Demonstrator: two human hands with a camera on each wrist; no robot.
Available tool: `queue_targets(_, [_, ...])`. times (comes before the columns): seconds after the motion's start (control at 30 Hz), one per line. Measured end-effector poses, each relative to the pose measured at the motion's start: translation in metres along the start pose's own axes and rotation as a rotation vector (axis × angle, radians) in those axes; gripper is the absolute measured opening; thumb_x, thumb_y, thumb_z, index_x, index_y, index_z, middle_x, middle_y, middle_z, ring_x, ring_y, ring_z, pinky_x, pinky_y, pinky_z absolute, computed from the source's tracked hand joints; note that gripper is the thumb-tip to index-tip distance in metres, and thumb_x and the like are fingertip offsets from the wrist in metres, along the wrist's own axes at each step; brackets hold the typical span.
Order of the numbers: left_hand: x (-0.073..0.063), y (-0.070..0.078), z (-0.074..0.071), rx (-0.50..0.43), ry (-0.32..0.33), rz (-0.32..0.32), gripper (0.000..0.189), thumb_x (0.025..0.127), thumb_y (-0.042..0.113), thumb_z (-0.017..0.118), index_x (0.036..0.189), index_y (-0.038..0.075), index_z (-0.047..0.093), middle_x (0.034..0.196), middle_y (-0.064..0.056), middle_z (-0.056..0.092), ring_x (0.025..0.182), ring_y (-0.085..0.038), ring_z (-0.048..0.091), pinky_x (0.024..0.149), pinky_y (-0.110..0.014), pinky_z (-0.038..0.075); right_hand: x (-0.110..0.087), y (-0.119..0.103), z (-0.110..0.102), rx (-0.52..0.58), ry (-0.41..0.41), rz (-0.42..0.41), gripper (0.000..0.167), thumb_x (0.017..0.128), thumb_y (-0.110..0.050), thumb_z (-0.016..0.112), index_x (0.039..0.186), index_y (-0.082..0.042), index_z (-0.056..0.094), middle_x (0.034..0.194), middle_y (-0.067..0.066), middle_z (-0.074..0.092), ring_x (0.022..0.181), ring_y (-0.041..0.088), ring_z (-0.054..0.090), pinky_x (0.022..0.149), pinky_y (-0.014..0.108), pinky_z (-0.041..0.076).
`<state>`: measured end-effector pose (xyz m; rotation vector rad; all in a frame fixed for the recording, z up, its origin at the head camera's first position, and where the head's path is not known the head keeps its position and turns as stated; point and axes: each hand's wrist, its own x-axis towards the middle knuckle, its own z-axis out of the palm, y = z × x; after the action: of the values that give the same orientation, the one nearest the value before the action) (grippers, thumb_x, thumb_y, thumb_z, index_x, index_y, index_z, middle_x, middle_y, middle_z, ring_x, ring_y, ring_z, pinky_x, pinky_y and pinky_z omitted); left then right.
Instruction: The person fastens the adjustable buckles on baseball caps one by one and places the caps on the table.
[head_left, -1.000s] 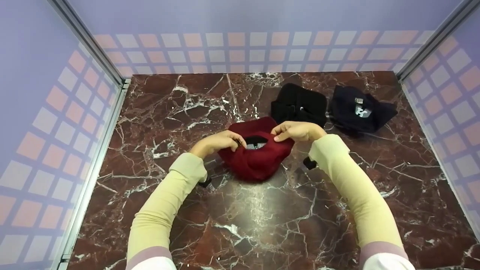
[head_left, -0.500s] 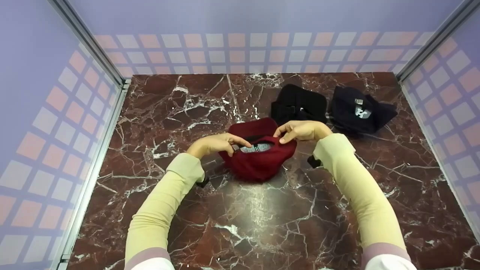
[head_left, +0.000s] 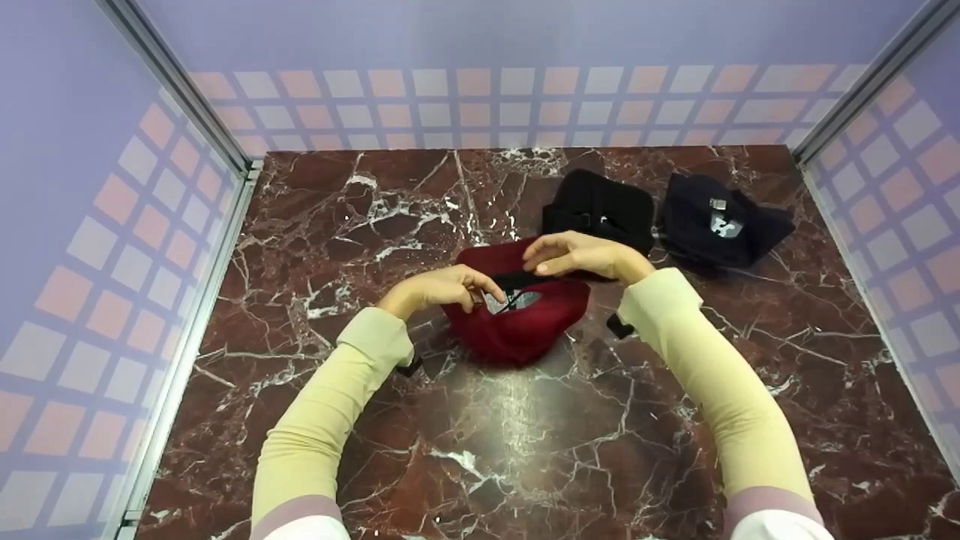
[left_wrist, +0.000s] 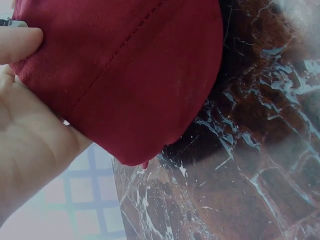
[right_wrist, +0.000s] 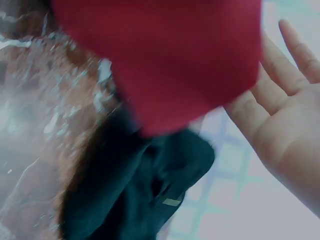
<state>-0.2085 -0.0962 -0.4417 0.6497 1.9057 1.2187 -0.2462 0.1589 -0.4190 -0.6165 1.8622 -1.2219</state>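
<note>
A dark red baseball cap sits mid-table in the head view, its brim pointing away and its opening showing a pale printed label. My left hand pinches the cap's left rim; in the left wrist view the thumb lies over the red cloth, beside a small metal buckle. Over the cap's right far side hovers my right hand, fingers loosely bent. In the right wrist view this hand's fingers are spread, partly behind the blurred red cloth, and grip nothing.
Behind the red cap to the right lies a black cap. Farther right is a navy cap with a white emblem and a metal buckle. The marbled table is walled by lilac panels at the back and sides.
My right hand has let go of the cap's right rim and moved up and slightly left over it. The left hand keeps its hold on the left rim.
</note>
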Motion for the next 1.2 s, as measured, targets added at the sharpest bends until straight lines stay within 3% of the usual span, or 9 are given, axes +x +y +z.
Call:
queue_targets(0.13, [0.001, 0.003, 0.003, 0.029, 0.030, -0.005, 0.054, 0.061, -0.010, 0.044, 0.112, 0.001, 0.058, 0.099, -0.003, 0.058, 0.082, -0.005, 0.047, 0.067, -0.017, 0.038, 0.006, -0.012, 0.016, -0.135, -0.090, -0.037, 0.042, 0.081, -0.016, 0.060, 0.117, 0.003, 0.049, 0.118, 0.019, 0.055, 0.112, 0.029, 0.050, 0.091, 0.031, 0.042])
queue_targets(0.3, [0.001, 0.002, 0.003, 0.049, 0.045, -0.003, 0.049, 0.063, -0.009, 0.047, 0.111, 0.000, 0.059, 0.117, -0.010, 0.057, 0.110, -0.011, 0.045, 0.088, -0.024, 0.038, 0.013, -0.023, 0.036, -0.376, -0.198, 0.048, 0.044, 0.078, -0.019, 0.063, 0.116, 0.000, 0.052, 0.110, 0.018, 0.060, 0.100, 0.023, 0.058, 0.086, 0.032, 0.045])
queue_targets(0.5, [0.001, -0.002, 0.001, -0.002, 0.062, 0.022, 0.051, 0.065, -0.010, 0.046, 0.115, -0.003, 0.053, 0.123, -0.016, 0.052, 0.125, -0.023, 0.038, 0.101, -0.035, 0.032, 0.017, -0.021, 0.049, -0.681, -0.246, 0.102, 0.050, 0.073, -0.018, 0.062, 0.118, 0.001, 0.052, 0.112, 0.015, 0.057, 0.100, 0.023, 0.052, 0.087, 0.035, 0.042])
queue_targets(0.67, [0.000, -0.003, 0.000, 0.005, 0.085, 0.004, 0.048, 0.068, -0.006, 0.048, 0.116, -0.002, 0.053, 0.122, -0.014, 0.052, 0.121, -0.023, 0.041, 0.098, -0.033, 0.034, 0.020, -0.019, 0.055, -0.782, -0.280, 0.110, 0.031, 0.070, -0.017, 0.063, 0.095, 0.002, 0.060, 0.079, 0.000, 0.050, 0.073, 0.013, 0.042, 0.065, 0.024, 0.037])
queue_targets(0.83, [0.000, -0.006, -0.001, 0.014, 0.107, -0.036, 0.044, 0.073, 0.000, 0.051, 0.116, 0.000, 0.054, 0.105, -0.004, 0.056, 0.090, -0.011, 0.048, 0.078, -0.022, 0.039, 0.021, -0.019, 0.053, -0.724, -0.318, 0.106, 0.020, 0.075, -0.023, 0.063, 0.075, -0.003, 0.058, 0.061, -0.007, 0.037, 0.059, 0.008, 0.034, 0.054, 0.020, 0.030])
queue_targets(0.9, [0.000, -0.007, -0.002, 0.021, 0.115, -0.056, 0.042, 0.074, 0.002, 0.052, 0.116, 0.001, 0.055, 0.101, -0.001, 0.056, 0.084, -0.009, 0.046, 0.074, -0.020, 0.039, 0.020, -0.019, 0.049, -0.648, -0.321, 0.097, 0.020, 0.077, -0.024, 0.062, 0.072, -0.005, 0.058, 0.060, -0.009, 0.039, 0.057, 0.006, 0.035, 0.053, 0.019, 0.030])
queue_targets(1.0, [0.000, -0.008, -0.002, 0.035, 0.123, -0.084, 0.042, 0.075, 0.004, 0.054, 0.117, 0.003, 0.055, 0.107, -0.004, 0.057, 0.088, -0.011, 0.048, 0.080, -0.023, 0.040, 0.018, -0.017, 0.041, -0.445, -0.293, 0.074, 0.015, 0.079, -0.020, 0.060, 0.073, -0.006, 0.060, 0.061, -0.008, 0.048, 0.059, 0.008, 0.042, 0.058, 0.021, 0.036])
queue_targets(1.1, [-0.001, -0.007, -0.001, 0.055, 0.121, -0.112, 0.041, 0.077, 0.005, 0.055, 0.118, 0.003, 0.054, 0.116, -0.009, 0.056, 0.100, -0.016, 0.049, 0.090, -0.030, 0.039, 0.018, -0.015, 0.032, -0.207, -0.183, 0.046, 0.011, 0.080, -0.013, 0.057, 0.080, -0.003, 0.060, 0.072, -0.001, 0.060, 0.073, 0.022, 0.057, 0.071, 0.028, 0.045])
queue_targets(1.2, [0.000, -0.008, -0.001, 0.070, 0.110, -0.116, 0.040, 0.078, 0.007, 0.055, 0.118, 0.002, 0.054, 0.116, -0.011, 0.056, 0.105, -0.019, 0.049, 0.093, -0.034, 0.037, 0.020, -0.015, 0.026, -0.102, 0.011, 0.059, 0.016, 0.081, -0.011, 0.054, 0.089, 0.001, 0.059, 0.082, 0.007, 0.065, 0.087, 0.034, 0.059, 0.073, 0.033, 0.046])
